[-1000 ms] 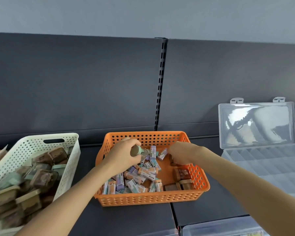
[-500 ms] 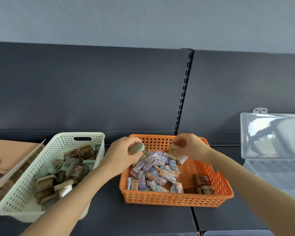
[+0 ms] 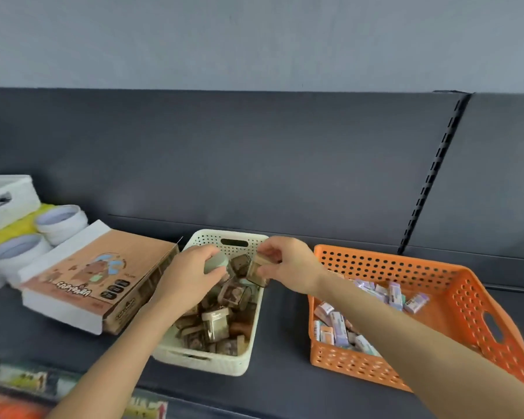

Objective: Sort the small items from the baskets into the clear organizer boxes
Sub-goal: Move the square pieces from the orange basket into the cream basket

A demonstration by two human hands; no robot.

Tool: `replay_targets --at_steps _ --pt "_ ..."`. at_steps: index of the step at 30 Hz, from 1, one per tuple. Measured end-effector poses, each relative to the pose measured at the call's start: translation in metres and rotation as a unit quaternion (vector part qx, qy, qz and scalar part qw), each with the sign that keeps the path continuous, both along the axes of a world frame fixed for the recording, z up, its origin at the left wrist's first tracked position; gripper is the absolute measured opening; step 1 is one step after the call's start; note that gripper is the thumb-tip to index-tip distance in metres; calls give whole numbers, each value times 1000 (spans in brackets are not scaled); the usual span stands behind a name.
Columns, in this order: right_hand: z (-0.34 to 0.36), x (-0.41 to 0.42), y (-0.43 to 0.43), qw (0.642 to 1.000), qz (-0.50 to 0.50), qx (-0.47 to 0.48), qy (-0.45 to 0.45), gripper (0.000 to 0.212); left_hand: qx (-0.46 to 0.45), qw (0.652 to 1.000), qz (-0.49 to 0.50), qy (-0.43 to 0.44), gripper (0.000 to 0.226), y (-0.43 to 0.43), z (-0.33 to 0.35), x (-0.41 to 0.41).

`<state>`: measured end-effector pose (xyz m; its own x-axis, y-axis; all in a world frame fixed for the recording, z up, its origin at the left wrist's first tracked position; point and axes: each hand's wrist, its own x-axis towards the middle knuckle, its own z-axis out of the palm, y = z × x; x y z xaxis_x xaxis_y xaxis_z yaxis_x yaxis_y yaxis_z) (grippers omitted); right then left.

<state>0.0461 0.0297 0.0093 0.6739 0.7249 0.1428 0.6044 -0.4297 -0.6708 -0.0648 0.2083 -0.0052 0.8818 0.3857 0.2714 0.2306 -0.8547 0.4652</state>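
Observation:
Both hands hover over the cream basket (image 3: 248, 352), which is full of small brown and tan lidded boxes (image 3: 215, 325). My left hand (image 3: 191, 276) grips a pale green-capped item (image 3: 214, 263) above the basket's back left. My right hand (image 3: 288, 264) pinches a small tan and brown box (image 3: 259, 267) over the basket's back right rim. To the right stands the orange basket (image 3: 454, 309) with several small purple and orange packets (image 3: 339, 328) inside. No clear organizer box is in view.
A brown printed carton (image 3: 97, 276) lies left of the cream basket. White round tubs (image 3: 61, 222), a yellow thing and a white box sit at the far left. Colourful packages show on the shelf below. A dark back panel rises behind everything.
The view has swung left; the clear organizer box has left the frame. Both hands have moved from over the orange basket to over the cream basket, each still holding its item.

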Motion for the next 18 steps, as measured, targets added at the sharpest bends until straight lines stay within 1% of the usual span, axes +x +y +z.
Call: replay_targets --at_steps 3,6,10,12,14,16,18 --pt "-7 -1 24 1000 -12 -11 -27 30 -18 999 15 30 41 12 -6 2" --pt "-13 -1 38 999 -28 -32 -22 26 -38 998 6 50 43 18 -12 7" --pt "-14 -3 40 996 17 -81 -39 34 -33 998 -2 52 47 17 -11 8" --pt "-9 -1 33 996 17 -75 -45 39 -21 999 -19 37 51 9 -7 7" --pt "-3 4 16 997 -3 -56 -52 42 -10 999 -34 20 53 -4 -1 7" --pt "3 10 -11 997 -11 -50 -59 40 6 999 -42 7 52 -19 7 9" --pt "8 16 -46 996 -25 -63 -59 38 11 998 -62 -7 50 -36 14 12"
